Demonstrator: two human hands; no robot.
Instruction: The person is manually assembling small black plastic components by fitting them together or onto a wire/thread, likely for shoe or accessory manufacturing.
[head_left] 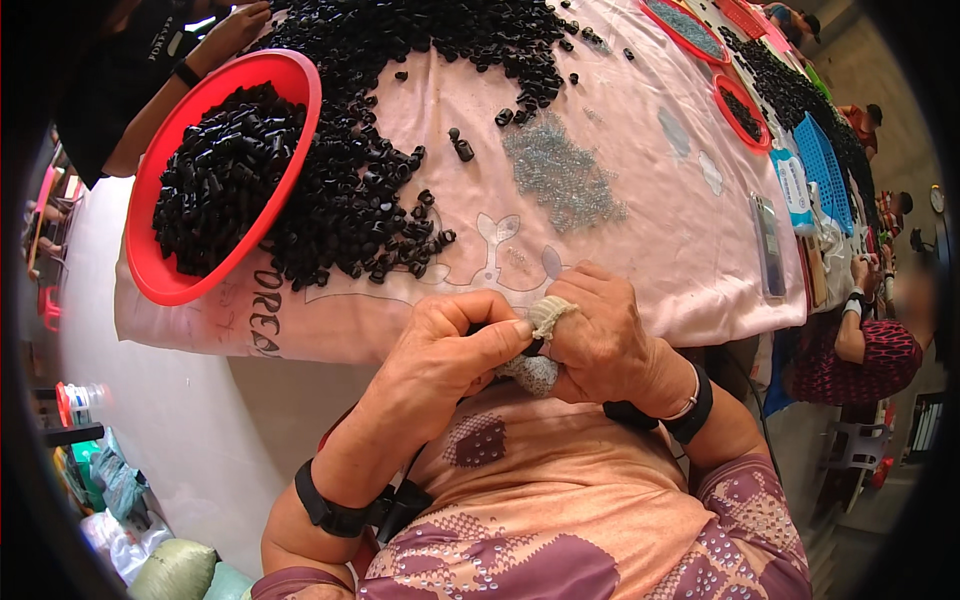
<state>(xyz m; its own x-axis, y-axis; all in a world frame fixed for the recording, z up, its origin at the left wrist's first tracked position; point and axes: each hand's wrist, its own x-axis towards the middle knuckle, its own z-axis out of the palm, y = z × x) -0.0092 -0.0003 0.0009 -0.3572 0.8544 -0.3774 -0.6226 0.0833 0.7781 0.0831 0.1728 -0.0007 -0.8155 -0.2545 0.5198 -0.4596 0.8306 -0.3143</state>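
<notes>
In front of my body, over the near edge of the cloth-covered table, my hands meet. My left hand pinches with thumb and forefinger at a small black piece, mostly hidden by the fingers. On the other side, my right hand is curled closed around the same piece. A cream knit finger cover and a grey patterned one show at the right hand's fingers. Beyond them lie a pile of small black cylindrical parts, a patch of tiny silvery springs and a few loose black parts.
A red basin full of black parts tilts on the left of the pink cloth. Along the right edge are a phone-like slab, a blue basket and smaller red trays. Other people sit at the far left and right.
</notes>
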